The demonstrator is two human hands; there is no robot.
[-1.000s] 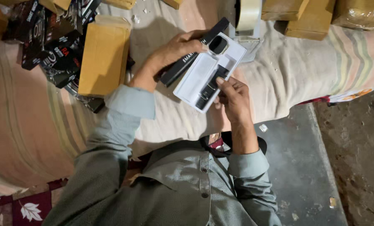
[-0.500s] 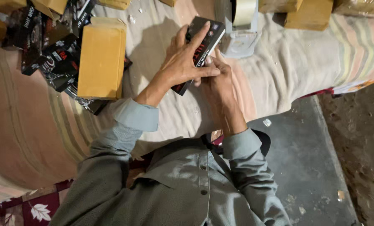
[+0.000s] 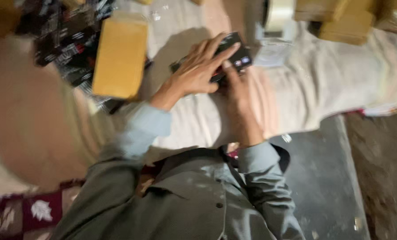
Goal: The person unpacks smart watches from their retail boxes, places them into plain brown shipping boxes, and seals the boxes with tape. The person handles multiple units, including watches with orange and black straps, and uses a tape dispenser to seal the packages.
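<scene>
Both my hands are on a flat black box (image 3: 237,57) held just above a pale striped cloth (image 3: 305,89). My left hand (image 3: 196,71) lies over the top of the box with its fingers spread along it. My right hand (image 3: 239,100) grips the box from below, its fingertips at the near edge. Much of the box is hidden under my left hand. The whole view is blurred by motion.
A yellow-brown carton (image 3: 120,58) lies to the left, beside a heap of black packets (image 3: 60,40). A roll of clear tape (image 3: 278,15) stands just beyond the box. Brown wrapped parcels (image 3: 340,22) sit at the back right. Grey floor (image 3: 323,178) is at the lower right.
A white inner piece seen with the black box one second ago is no longer visible. My left hand has come down flat over the box, and the view has blurred.
</scene>
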